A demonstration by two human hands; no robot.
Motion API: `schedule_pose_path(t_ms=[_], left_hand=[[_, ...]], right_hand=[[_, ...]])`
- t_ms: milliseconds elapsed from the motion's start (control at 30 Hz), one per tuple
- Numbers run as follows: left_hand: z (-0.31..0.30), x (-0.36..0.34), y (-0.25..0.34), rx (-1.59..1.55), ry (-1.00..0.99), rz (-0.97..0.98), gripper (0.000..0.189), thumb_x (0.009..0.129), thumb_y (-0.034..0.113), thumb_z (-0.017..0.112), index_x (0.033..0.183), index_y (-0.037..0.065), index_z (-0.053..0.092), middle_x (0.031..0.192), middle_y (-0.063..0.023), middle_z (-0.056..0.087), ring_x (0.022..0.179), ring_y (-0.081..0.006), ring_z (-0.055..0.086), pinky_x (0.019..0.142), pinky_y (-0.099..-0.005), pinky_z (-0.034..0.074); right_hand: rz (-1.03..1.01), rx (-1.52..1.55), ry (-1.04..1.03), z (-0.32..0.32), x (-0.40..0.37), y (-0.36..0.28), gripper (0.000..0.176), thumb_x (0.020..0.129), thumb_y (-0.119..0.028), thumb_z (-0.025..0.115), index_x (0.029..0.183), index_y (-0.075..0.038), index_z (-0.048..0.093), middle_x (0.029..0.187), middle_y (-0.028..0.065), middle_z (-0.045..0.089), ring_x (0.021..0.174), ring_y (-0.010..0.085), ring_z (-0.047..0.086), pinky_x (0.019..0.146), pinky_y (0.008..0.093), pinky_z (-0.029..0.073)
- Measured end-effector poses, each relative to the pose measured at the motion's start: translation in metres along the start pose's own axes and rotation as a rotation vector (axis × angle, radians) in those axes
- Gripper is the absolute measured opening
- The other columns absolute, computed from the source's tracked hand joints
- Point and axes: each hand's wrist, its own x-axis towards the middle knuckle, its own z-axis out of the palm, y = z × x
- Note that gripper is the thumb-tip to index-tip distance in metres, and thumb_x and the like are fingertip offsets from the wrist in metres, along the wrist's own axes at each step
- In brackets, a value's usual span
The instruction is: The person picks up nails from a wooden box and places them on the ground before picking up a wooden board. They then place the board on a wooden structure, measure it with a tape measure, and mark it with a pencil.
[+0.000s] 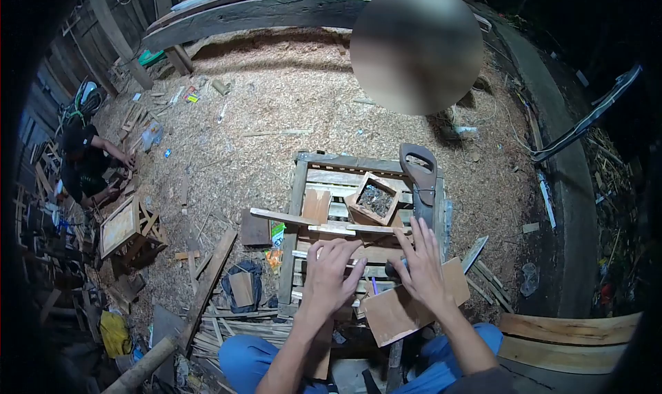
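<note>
The thin wooden strip (283, 217) lay across the slatted table (294, 208), its long axis running roughly left to right, its left end jutting past the table's left edge and angled slightly away from the person. On the table's near side, the left hand (331, 275) reached forward, fingers loosely bent, thumb apart; the right hand (422, 268) had its fingers spread, pointing away. Whether either touched the strip could not be told. Toward the table's far right lay the wooden box (374, 198) and handsaw (421, 180).
</note>
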Motion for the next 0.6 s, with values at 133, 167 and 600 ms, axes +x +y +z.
schedule_pose_path(t_ms=[133,167,600], left_hand=[[-0.005,-0.002,0.000,-0.188,0.042,-0.053,0.032,0.095,0.013,0.071,0.126,0.005,0.070,0.123,-0.0138,0.070,0.122,-0.0314,0.061,0.111,-0.0425,0.039],[-0.006,-0.002,-0.001,-0.236,0.068,-0.068,0.032,0.095,0.011,0.071,0.126,0.005,0.070,0.123,-0.0142,0.070,0.123,-0.0321,0.061,0.112,-0.0429,0.039],[-0.037,-0.053,-0.020,0.127,0.022,-0.125,0.050,0.102,0.017,0.062,0.148,0.003,0.053,0.161,-0.0226,0.041,0.153,-0.0409,0.033,0.124,-0.0536,0.026]], right_hand=[[-0.071,0.117,0.073,0.003,-0.015,-0.009,0.047,0.097,-0.026,0.070,0.139,-0.006,0.062,0.151,0.0225,0.051,0.142,0.0392,0.046,0.120,0.0541,0.031],[-0.074,0.127,0.061,0.006,-0.023,-0.011,0.047,0.097,-0.026,0.070,0.139,-0.006,0.062,0.151,0.0225,0.051,0.142,0.0392,0.046,0.120,0.0541,0.031],[-0.466,0.417,0.138,0.030,-0.056,-0.053,0.040,0.087,-0.010,0.078,0.125,-0.010,0.071,0.124,0.0098,0.070,0.112,0.0294,0.069,0.094,0.0432,0.054]])
